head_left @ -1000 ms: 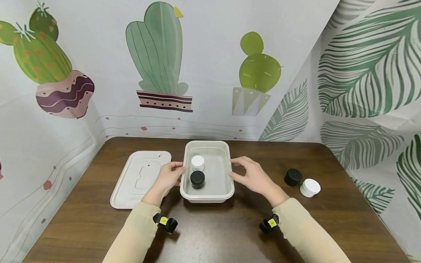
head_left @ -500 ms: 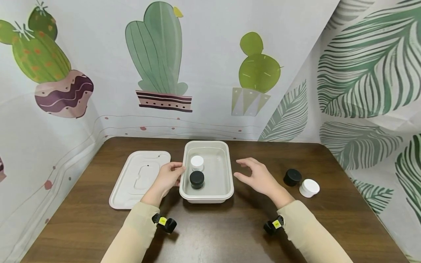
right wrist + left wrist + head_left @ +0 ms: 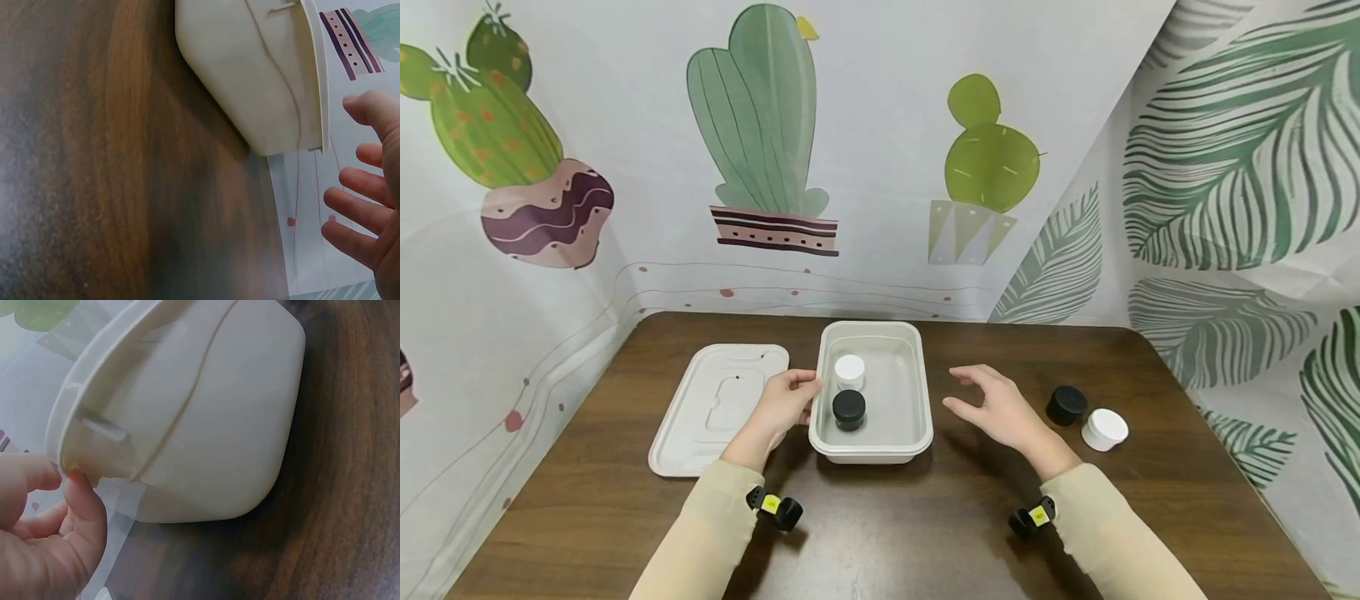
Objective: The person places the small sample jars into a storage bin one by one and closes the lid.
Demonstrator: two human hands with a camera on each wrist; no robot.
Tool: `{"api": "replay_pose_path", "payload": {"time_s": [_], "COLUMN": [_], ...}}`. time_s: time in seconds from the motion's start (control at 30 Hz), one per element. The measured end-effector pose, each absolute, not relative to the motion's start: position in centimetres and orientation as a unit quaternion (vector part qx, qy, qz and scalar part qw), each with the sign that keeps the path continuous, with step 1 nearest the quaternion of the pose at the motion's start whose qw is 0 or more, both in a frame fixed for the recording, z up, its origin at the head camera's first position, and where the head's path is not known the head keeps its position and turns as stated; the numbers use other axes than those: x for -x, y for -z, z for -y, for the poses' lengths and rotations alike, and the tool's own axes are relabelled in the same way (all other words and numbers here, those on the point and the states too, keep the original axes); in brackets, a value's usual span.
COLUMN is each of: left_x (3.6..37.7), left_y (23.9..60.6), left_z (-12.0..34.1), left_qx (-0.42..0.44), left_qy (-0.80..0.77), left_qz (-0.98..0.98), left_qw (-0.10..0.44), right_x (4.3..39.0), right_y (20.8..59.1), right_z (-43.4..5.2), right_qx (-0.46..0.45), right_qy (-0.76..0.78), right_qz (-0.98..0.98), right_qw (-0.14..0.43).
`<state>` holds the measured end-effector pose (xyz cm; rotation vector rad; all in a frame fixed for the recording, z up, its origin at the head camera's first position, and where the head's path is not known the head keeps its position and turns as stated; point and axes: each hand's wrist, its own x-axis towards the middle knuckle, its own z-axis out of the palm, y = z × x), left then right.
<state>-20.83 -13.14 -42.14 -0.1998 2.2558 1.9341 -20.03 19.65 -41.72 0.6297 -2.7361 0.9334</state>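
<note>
My left hand (image 3: 786, 403) pinches the near-left rim of the tray (image 3: 917, 417) between thumb and fingers (image 3: 84, 506), and I'd hold that steady so the tray stays put on the tabletop (image 3: 880, 525). My right hand (image 3: 1000, 408) hangs clear of the tray's right side, fingers (image 3: 353, 209) spread and relaxed, holding nothing. Two jars sit inside the tray, one white (image 3: 849, 372), one black (image 3: 849, 409). The loose black jar (image 3: 1067, 405) lies nearest my right hand; I'd take it from above.
</note>
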Motion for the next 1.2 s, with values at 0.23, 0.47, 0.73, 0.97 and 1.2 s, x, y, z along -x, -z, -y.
{"api": "replay_pose_path", "payload": {"time_s": [0.23, 0.47, 0.73, 0.97, 1.2], "left_x": [20.9, 20.6, 20.9, 20.7, 20.8], "left_y": [42.2, 41.5, 42.1, 41.9, 42.0], "left_z": [13.1, 13.1, 13.2, 13.1, 13.1], "left_qx": [0.070, 0.067, 0.069, 0.074, 0.075], "left_qy": [-0.646, -0.653, -0.649, -0.648, -0.651], "left_qz": [-0.756, -0.749, -0.753, -0.753, -0.750], "left_qw": [0.084, 0.090, 0.084, 0.086, 0.088], "right_x": [19.9, 19.8, 19.6, 19.4, 19.3], "right_y": [41.9, 42.0, 42.3, 42.4, 42.4], "right_z": [-20.3, -21.1, -22.0, -22.9, -23.9], "right_qx": [-0.202, -0.185, -0.175, -0.159, -0.148], "right_qy": [-0.319, -0.315, -0.315, -0.312, -0.311], "right_qz": [0.922, 0.928, 0.929, 0.933, 0.936], "right_qw": [0.090, 0.079, 0.080, 0.079, 0.077]}}
